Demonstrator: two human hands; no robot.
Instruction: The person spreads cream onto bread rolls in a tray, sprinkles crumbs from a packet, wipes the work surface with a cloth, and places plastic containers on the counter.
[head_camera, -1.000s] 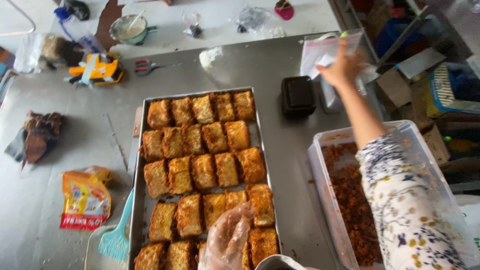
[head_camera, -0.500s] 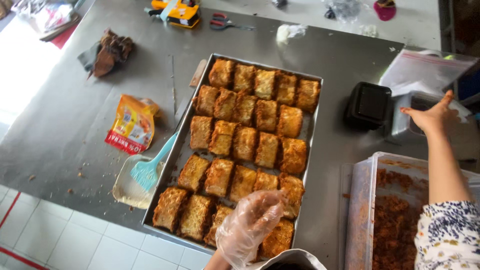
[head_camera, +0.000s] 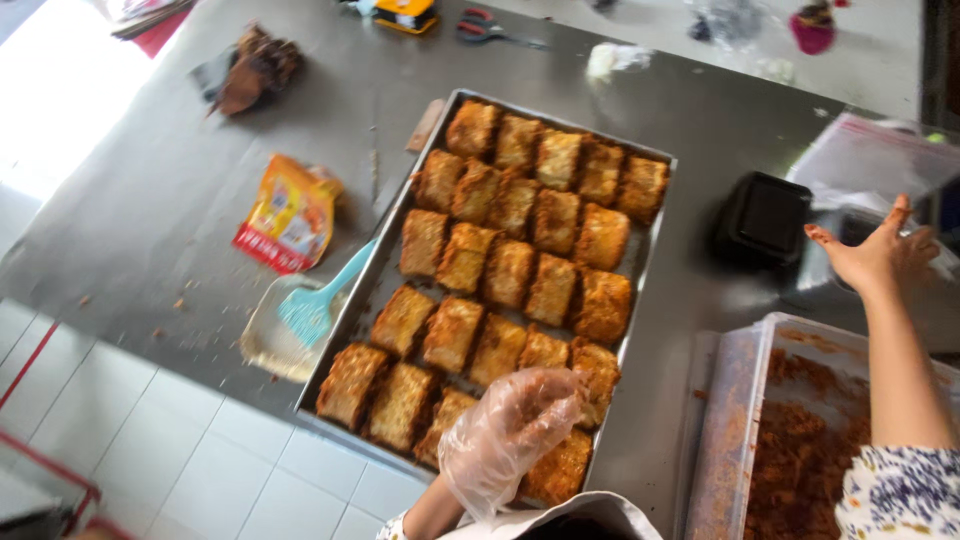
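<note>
A metal baking tray (head_camera: 655, 215) holds several rows of golden-brown crumbed rectangular pieces (head_camera: 510, 270). My left hand (head_camera: 510, 430), in a clear plastic glove, sits with curled fingers over the pieces at the tray's near edge. I cannot make out whether it grips one. My right hand (head_camera: 880, 255) is raised to the right of the tray with fingers spread and nothing in it. It is just right of a small black container (head_camera: 765, 215), in front of clear plastic bags (head_camera: 865, 160). The right arm, in a floral sleeve, passes over a clear plastic tub (head_camera: 745, 400) of reddish-brown shreds.
Left of the tray, a teal spatula (head_camera: 315, 300) lies on a small dish, with an orange-red packet (head_camera: 285, 215) beside it. Dark brown scraps (head_camera: 250, 75), scissors (head_camera: 490, 25) and crumpled plastic (head_camera: 615, 60) sit at the steel table's far side. White floor tiles (head_camera: 200, 450) show below the table's left edge.
My right hand has drawn back from the plastic bags toward the black container. The view has swung and closed in on the tray. My gloved left hand stays over the near pieces.
</note>
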